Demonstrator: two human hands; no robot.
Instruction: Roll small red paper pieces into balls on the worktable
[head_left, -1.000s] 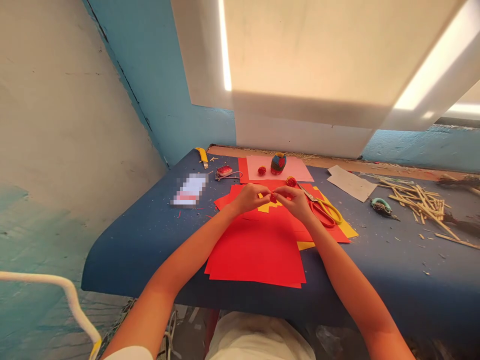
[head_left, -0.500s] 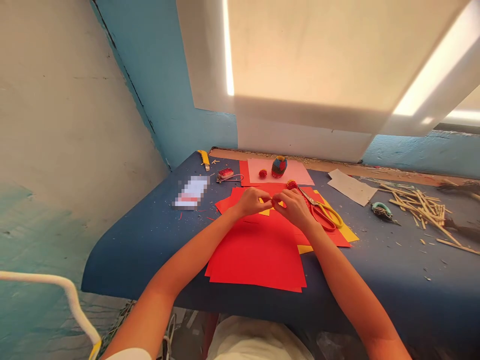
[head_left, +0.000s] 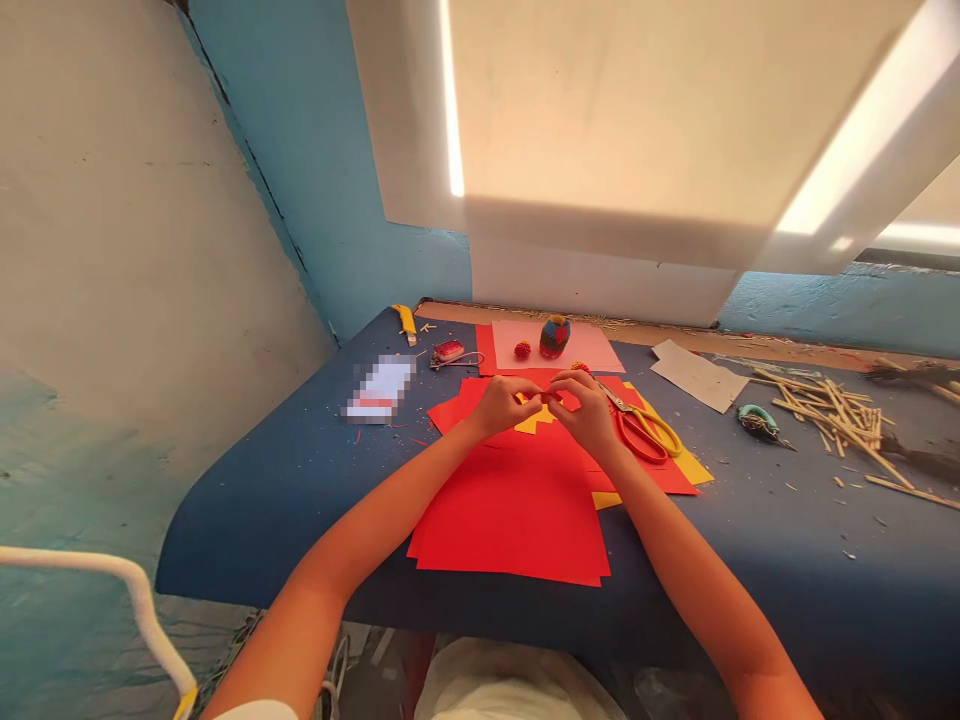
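Single head-worn view, looking forward and down, close over a blue table (head_left: 300, 470), wall beyond

There is one pair of scissors (head_left: 643, 430), one small red piece (head_left: 553, 397), one pink sheet (head_left: 592, 350), one grey sheet (head_left: 697, 375), one yellow knife (head_left: 406, 320), one teal tool (head_left: 756, 418) and one multicoloured ball (head_left: 555, 335). There are two red balls, a left ball (head_left: 522, 349) and a right ball (head_left: 579, 367). The red sheets (head_left: 510, 510) overlap and the wooden sticks (head_left: 840, 405) lie heaped, so neither can be counted.

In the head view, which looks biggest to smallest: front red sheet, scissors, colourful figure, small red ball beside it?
1. Front red sheet
2. Scissors
3. Colourful figure
4. Small red ball
The last two lie farther off, so they may look smaller than they are.
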